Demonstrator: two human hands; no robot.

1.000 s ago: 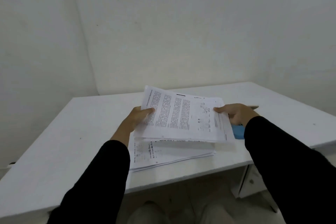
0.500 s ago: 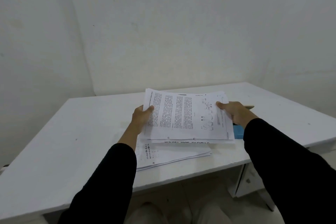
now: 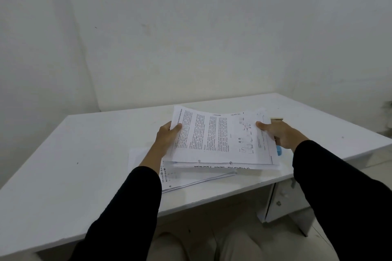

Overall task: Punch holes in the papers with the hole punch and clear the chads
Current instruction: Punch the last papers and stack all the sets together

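A bundle of printed papers [image 3: 220,140] hangs a little above the white table [image 3: 84,154], sagging in the middle. My left hand [image 3: 167,135] grips its left edge, thumb on top. My right hand [image 3: 277,133] grips the right edge the same way. Two punched holes show near the bundle's near edge. Under it a second pile of papers [image 3: 191,178] lies flat on the table. A blue object [image 3: 279,151], probably the hole punch, peeks out beneath my right hand and is mostly hidden.
The table stands in a corner with white walls behind and to the left. A small pale flat object [image 3: 275,119] lies just beyond my right hand. A white drawer unit [image 3: 282,201] sits under the table's right side. My knees are below the front edge.
The held bundle has turned from tilted to square with the table edge and shifted slightly away from me. Both hands keep their grip on its edges.
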